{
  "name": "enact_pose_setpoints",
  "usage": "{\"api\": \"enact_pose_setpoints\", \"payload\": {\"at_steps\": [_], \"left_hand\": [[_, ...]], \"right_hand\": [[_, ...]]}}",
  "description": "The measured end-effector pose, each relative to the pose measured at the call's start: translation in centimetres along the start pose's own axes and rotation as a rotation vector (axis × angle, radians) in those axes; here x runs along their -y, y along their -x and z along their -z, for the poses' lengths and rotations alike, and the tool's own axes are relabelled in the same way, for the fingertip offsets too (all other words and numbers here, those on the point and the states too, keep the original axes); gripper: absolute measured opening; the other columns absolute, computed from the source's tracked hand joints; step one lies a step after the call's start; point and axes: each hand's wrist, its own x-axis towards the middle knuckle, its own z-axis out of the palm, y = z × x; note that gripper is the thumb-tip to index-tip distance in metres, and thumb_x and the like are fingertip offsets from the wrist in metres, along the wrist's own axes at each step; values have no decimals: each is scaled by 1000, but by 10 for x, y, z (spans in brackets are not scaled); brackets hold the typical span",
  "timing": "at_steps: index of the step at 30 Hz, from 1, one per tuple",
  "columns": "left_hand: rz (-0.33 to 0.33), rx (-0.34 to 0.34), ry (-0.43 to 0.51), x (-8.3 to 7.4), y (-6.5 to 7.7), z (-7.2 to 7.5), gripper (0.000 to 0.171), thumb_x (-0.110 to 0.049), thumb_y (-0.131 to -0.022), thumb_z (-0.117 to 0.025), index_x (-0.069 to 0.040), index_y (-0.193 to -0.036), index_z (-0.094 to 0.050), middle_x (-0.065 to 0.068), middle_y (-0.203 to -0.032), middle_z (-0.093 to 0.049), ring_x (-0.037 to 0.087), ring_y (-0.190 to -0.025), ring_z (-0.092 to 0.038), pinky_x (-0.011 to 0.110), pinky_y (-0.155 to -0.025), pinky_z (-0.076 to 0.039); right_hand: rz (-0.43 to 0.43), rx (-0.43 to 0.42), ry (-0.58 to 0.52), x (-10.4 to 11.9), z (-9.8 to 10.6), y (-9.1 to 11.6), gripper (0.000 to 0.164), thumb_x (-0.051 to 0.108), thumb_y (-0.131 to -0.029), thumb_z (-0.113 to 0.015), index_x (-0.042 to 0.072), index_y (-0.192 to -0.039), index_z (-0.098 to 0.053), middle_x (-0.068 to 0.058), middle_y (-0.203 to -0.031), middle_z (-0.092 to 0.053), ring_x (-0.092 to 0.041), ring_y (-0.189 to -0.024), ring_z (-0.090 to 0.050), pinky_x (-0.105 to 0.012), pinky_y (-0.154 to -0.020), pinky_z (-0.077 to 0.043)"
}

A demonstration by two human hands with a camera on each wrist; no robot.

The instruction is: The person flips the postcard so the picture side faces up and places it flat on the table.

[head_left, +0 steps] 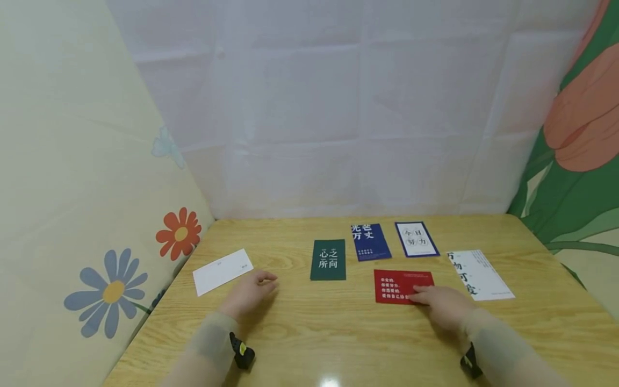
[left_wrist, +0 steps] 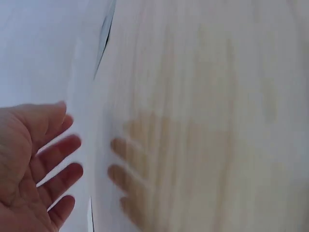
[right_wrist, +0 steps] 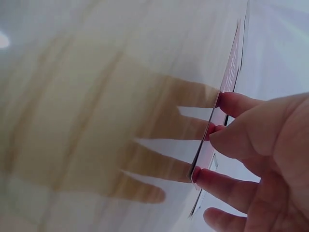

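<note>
A red card (head_left: 403, 279) with white lettering lies flat on the table, and my right hand (head_left: 445, 305) touches its right end. In the right wrist view, fingertips rest on that card (right_wrist: 230, 70), with the thumb close to its edge. My left hand (head_left: 251, 294) holds nothing. It hovers near a white card (head_left: 222, 272) at the left, its fingers loosely extended in the left wrist view. A green card (head_left: 328, 260) with white characters lies between the two hands, farther back. Right of the red card is a white card with dark characters (head_left: 483, 275).
Toward the back of the wooden table (head_left: 309, 333) lie a blue card (head_left: 372, 244) and a blue-bordered white card (head_left: 417, 239). A pale cloth (head_left: 338, 107) hangs behind. Flower-patterned cloths stand at the left (head_left: 72, 177) and right (head_left: 580, 177).
</note>
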Motion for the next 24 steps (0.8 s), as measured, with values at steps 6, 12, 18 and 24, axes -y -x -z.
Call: {"api": "enact_pose_setpoints", "payload": {"at_steps": [6, 12, 18, 24], "left_hand": [[90, -72, -221, 22, 0, 22, 55, -30, -97, -53, 6, -137, -46, 30, -142, -40, 49, -128, -39, 61, -101, -33], [189, -25, -317, 40, 3, 35, 67, -35, -96, -48, 13, -140, -35, 37, -146, -25, 53, -133, -25, 66, -104, -22], [211, 12, -368, 48, 5, 39, 67, -37, -95, -49, 14, -138, -38, 37, -144, -30, 54, -131, -28, 68, -103, -22], [231, 85, -404, 45, 5, 41, 68, -39, -95, -51, 11, -139, -39, 34, -144, -32, 53, -130, -31, 71, -101, -19]], "right_hand": [[-1, -11, 1, -5, 3, 1, 53, -8, -84, -48, 16, -129, -63, -10, -141, -50, -42, -127, -44, -61, -104, -30], [-12, -6, -1, -8, 4, -1, 54, -10, -82, -47, 15, -128, -63, -11, -141, -50, -43, -128, -43, -61, -103, -30], [-38, 13, -5, -8, 4, -3, 52, -8, -84, -48, 16, -128, -63, -11, -141, -50, -43, -128, -43, -62, -103, -30], [-39, 15, -1, -7, 4, -3, 52, -8, -84, -48, 15, -128, -63, -12, -140, -50, -44, -128, -43, -63, -102, -30]]}}
